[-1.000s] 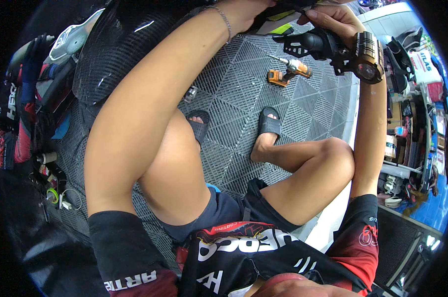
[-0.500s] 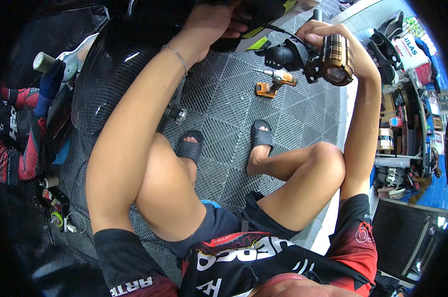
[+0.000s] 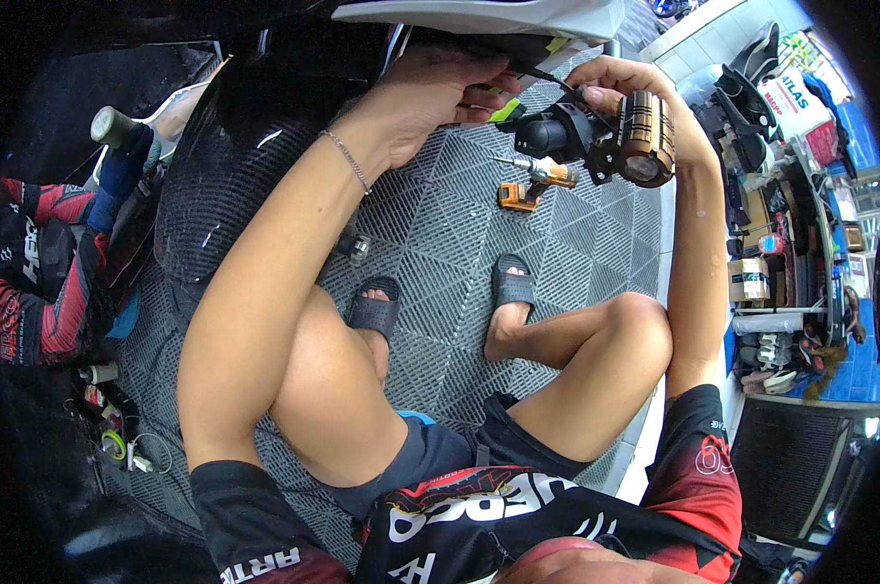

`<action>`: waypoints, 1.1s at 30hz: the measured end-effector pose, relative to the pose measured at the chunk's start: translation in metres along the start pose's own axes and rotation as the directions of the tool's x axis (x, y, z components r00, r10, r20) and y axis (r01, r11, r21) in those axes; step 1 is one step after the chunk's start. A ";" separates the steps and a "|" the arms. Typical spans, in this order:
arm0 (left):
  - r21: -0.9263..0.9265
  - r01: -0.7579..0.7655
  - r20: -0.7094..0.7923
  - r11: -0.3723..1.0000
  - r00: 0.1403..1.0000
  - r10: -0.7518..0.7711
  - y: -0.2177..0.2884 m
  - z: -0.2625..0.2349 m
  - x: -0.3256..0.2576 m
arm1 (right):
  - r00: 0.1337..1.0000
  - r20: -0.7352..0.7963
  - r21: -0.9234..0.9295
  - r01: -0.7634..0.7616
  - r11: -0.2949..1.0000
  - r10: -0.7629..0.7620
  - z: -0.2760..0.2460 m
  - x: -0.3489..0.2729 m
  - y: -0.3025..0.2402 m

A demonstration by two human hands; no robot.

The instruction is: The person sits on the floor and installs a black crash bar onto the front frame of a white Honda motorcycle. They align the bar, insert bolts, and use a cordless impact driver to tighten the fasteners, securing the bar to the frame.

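Note:
My left hand reaches under the edge of a white vehicle panel, its fingers curled at a black cable. The cable runs across to my right hand, where thumb and fingers close on it. Just below my right hand is a bronze ribbed auxiliary lamp with a round lens. Beside the lamp sits a black rounded part on a bracket. Where these parts attach is hidden behind my hands and the panel.
An orange cordless drill stands on the grey tiled floor mat beyond my feet. A black tyre-like curved shape rises on the left. Another person's red-and-black sleeve is farther left. Loaded shelves line the right.
The view has shifted, showing more of the white panel on top. My hands have come closer together, and the lamp appears slightly lower and farther left.

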State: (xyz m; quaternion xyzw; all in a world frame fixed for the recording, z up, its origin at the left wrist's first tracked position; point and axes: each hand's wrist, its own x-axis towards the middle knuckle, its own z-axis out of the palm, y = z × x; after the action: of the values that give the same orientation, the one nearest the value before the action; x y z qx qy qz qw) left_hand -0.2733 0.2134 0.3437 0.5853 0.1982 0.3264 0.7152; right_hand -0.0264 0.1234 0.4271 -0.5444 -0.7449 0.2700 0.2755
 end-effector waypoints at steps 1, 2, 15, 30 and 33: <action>-0.003 -0.002 0.012 1.000 1.000 0.002 0.001 -0.001 0.001 | 1.000 -0.010 -0.020 0.001 1.000 -0.001 0.001 0.000 -0.002; -0.004 0.001 0.019 1.000 1.000 -0.001 0.000 -0.004 0.001 | 1.000 -0.017 -0.035 0.002 0.999 -0.003 0.003 0.002 -0.003; 0.115 -0.012 -0.012 0.993 1.000 0.013 -0.001 -0.003 0.000 | 0.977 -0.167 0.071 -0.120 0.990 0.130 0.021 0.014 -0.003; 0.076 -0.003 0.030 0.997 1.000 0.001 -0.003 -0.002 0.003 | 0.974 -0.185 -0.033 -0.136 0.990 0.127 0.022 0.014 -0.007; 0.090 -0.030 0.051 0.995 0.998 0.026 -0.002 -0.006 0.004 | 0.985 -0.120 -0.088 -0.138 0.987 0.127 0.019 0.017 -0.006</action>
State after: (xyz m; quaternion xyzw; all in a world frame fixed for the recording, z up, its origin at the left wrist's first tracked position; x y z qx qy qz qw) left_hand -0.2737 0.2204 0.3403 0.6279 0.1867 0.3123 0.6880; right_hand -0.0487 0.1366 0.4202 -0.6198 -0.7023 0.2201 0.2723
